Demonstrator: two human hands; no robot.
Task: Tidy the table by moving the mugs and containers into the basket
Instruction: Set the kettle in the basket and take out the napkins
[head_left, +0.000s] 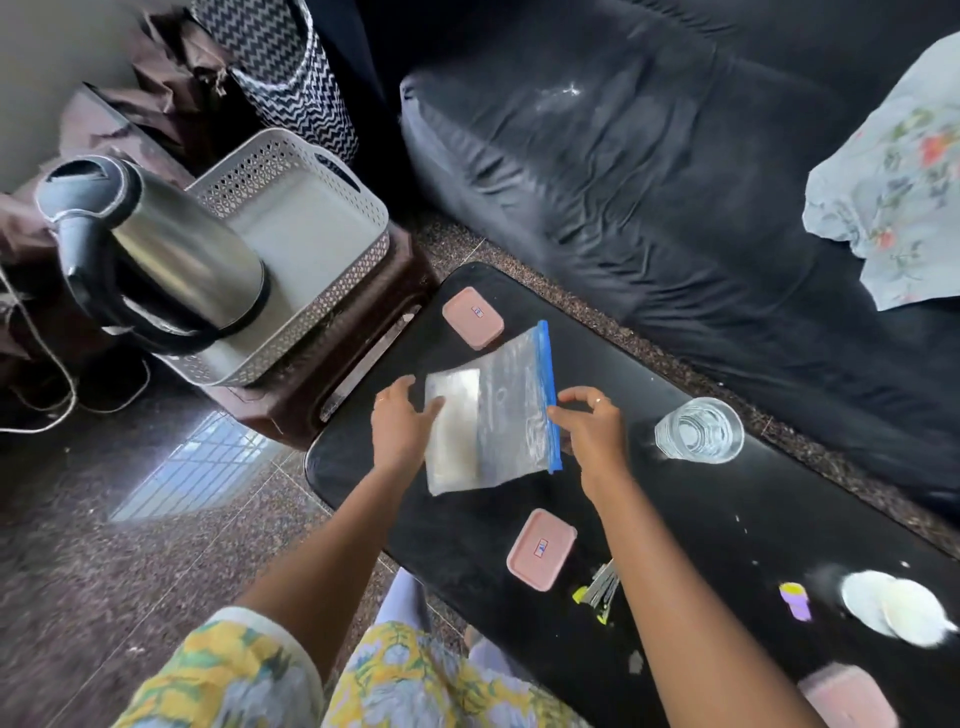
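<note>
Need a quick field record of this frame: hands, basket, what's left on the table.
left hand: holds zip bag by its left edge
right hand: pinches the blue zip strip
basket: on brown stool; kettle at its left side
pink containers: three on black table
glass: on table, right of bag

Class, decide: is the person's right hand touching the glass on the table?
Apart. The head view shows bare black table between the right hand and the glass; that hand holds the blue edge of the zip bag.
</note>
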